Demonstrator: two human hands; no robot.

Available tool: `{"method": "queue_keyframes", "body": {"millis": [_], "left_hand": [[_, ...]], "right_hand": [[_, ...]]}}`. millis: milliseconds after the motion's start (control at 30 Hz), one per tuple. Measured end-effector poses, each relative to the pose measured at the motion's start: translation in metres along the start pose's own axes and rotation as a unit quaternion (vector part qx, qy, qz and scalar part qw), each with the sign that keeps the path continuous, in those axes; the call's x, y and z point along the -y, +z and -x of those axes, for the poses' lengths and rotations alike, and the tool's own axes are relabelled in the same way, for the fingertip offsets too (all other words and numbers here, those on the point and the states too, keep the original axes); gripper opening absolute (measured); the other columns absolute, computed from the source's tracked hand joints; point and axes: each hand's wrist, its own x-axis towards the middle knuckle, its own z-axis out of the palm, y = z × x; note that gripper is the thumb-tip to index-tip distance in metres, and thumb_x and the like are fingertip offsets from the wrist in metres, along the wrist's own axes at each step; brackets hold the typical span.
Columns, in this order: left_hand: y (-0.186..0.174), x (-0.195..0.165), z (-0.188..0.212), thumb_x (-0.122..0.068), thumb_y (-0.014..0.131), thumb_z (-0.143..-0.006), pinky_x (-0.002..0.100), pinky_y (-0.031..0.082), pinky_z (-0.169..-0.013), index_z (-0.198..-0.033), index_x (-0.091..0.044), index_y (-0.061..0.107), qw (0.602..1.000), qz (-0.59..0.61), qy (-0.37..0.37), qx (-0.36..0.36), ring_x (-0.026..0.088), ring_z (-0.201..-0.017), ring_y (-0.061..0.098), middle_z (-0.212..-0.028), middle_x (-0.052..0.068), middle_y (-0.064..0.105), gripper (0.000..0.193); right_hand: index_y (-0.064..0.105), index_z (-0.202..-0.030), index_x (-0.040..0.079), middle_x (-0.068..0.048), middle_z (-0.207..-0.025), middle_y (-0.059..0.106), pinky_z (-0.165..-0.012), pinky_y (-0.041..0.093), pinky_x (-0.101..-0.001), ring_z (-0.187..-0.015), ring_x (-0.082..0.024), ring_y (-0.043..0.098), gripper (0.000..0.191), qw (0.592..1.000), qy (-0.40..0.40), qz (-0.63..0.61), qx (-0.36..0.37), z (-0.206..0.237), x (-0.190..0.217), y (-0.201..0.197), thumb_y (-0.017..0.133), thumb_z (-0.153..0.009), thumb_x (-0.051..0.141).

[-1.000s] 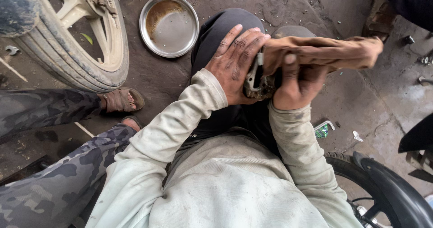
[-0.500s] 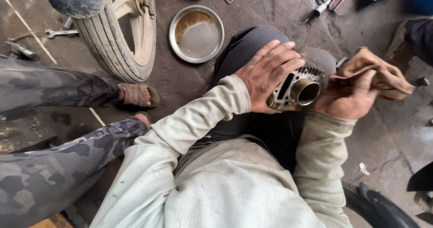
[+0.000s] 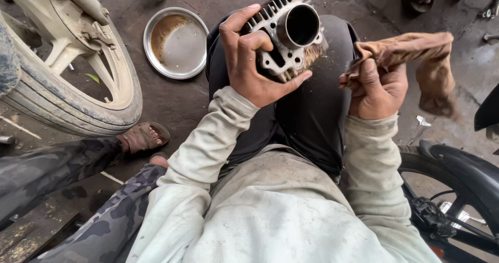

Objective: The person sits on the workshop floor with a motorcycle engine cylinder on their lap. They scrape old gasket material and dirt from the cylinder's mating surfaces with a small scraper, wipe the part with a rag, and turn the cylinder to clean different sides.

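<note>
I see my left hand [image 3: 249,60] wrapped around a finned metal engine cylinder [image 3: 291,34], bore tilted up toward me, held above my lap. My right hand [image 3: 377,88] is clenched on a brown rag [image 3: 416,60] just beside it. A steel dish [image 3: 176,42] sits on the floor by a wheel [image 3: 67,86]

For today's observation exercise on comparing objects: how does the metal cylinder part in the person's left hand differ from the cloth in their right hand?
The finned engine cylinder is rigid grey metal with a round open bore; the brown rag is soft, creased and stained. The left hand grips the cylinder by its side, bore tilted up towards the camera; the right hand bunches one end of the rag while the rest droops. Both are held above the person's lap and look dirty.
</note>
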Motion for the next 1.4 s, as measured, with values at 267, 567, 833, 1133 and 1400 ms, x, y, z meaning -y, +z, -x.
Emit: {"method": "queue_keyframes", "body": {"millis": [267, 567, 833, 1133, 1400], "left_hand": [[0.024, -0.004, -0.004, -0.035, 0.106, -0.077, 0.050, 0.040, -0.115, -0.115, -0.014, 0.043, 0.997, -0.074, 0.003, -0.010, 0.035, -0.140, 0.038, -0.146, 0.014, 0.033, 0.077], [0.032, -0.003, -0.001, -0.036, 0.108, -0.075, 0.048, 0.041, -0.116, -0.118, -0.016, 0.041, 0.998, -0.059, -0.026, 0.028, 0.031, -0.137, 0.038, -0.148, 0.014, 0.033, 0.082], [0.034, 0.001, -0.004, -0.051, 0.107, -0.071, 0.049, 0.040, -0.114, -0.119, -0.018, 0.041, 0.996, -0.076, -0.013, 0.034, 0.032, -0.141, 0.038, -0.147, 0.011, 0.034, 0.088], [0.039, -0.003, -0.005, -0.071, 0.095, -0.064, 0.048, 0.037, -0.115, -0.117, -0.019, 0.038, 0.992, -0.118, -0.016, 0.051, 0.031, -0.141, 0.039, -0.150, 0.013, 0.036, 0.093], [0.035, -0.009, -0.013, -0.076, 0.088, -0.063, 0.050, 0.038, -0.114, -0.115, -0.017, 0.039, 0.988, -0.115, -0.029, 0.095, 0.034, -0.138, 0.041, -0.149, 0.016, 0.038, 0.092]], "right_hand": [[0.066, -0.126, -0.004, -0.008, -0.095, 0.071, -0.059, 0.054, -0.0237, -0.068, -0.013, 0.065, 0.020, 0.999, 0.001, 0.053, -0.005, -0.022, -0.020, 0.040, 0.067, -0.111, 0.010], [0.067, -0.126, -0.003, -0.004, -0.085, 0.068, -0.051, 0.041, -0.0179, -0.057, -0.005, 0.053, 0.025, 0.993, 0.057, 0.073, 0.068, -0.029, -0.012, 0.028, 0.064, -0.113, 0.018], [0.063, -0.131, -0.002, -0.005, -0.098, 0.070, -0.058, 0.046, -0.0184, -0.072, -0.005, 0.060, 0.025, 0.990, 0.018, 0.125, 0.068, -0.029, -0.026, 0.031, 0.060, -0.117, 0.018], [0.064, -0.123, -0.004, -0.007, -0.098, 0.072, -0.071, 0.055, -0.0220, -0.079, -0.009, 0.065, 0.022, 0.988, -0.007, 0.145, 0.055, -0.016, -0.025, 0.027, 0.062, -0.119, 0.017], [0.064, -0.121, -0.005, -0.008, -0.103, 0.073, -0.068, 0.055, -0.0217, -0.080, -0.009, 0.067, 0.018, 0.995, 0.003, 0.096, 0.039, -0.011, -0.022, 0.032, 0.062, -0.117, 0.013]]}}
